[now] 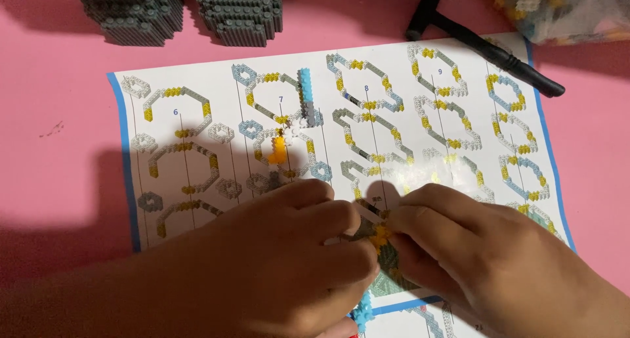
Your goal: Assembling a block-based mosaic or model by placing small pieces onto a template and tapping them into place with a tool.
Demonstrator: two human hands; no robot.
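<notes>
Yellow and green bricks made up the small brick piece (382,241) that sat between the two hands, low in the middle of the picture. It lay on top of the instruction sheet (197,92). The left hand (289,259) had its fingers curled over the piece from the left side and pinched it. The right hand (472,253) pinched it from the right side, with the fingertips (394,220) pressed right by the yellow part. Both hands were closed on the same piece, and they almost touched each other. Most of the piece was hidden under the fingers, so its full shape could not be told.

Just below the hands, a little blue spiky bit (363,308) peeked out.

On the sheet, a bit above the left hand, lay a few loose bricks: an orange brick (278,153), some white bricks (298,123) and a long light blue brick strip (306,88). The sheet was white with a blue edge and showed many pictures of grey and yellow rings.

It lay on a pink worktop (52,102). At the top left stood two dark grey brick blocks (187,10), side by side. At the top right a black tool (479,42) lay partly on the sheet's corner. Near it, in the far corner, was a clear bag of mixed bricks (564,10).
</notes>
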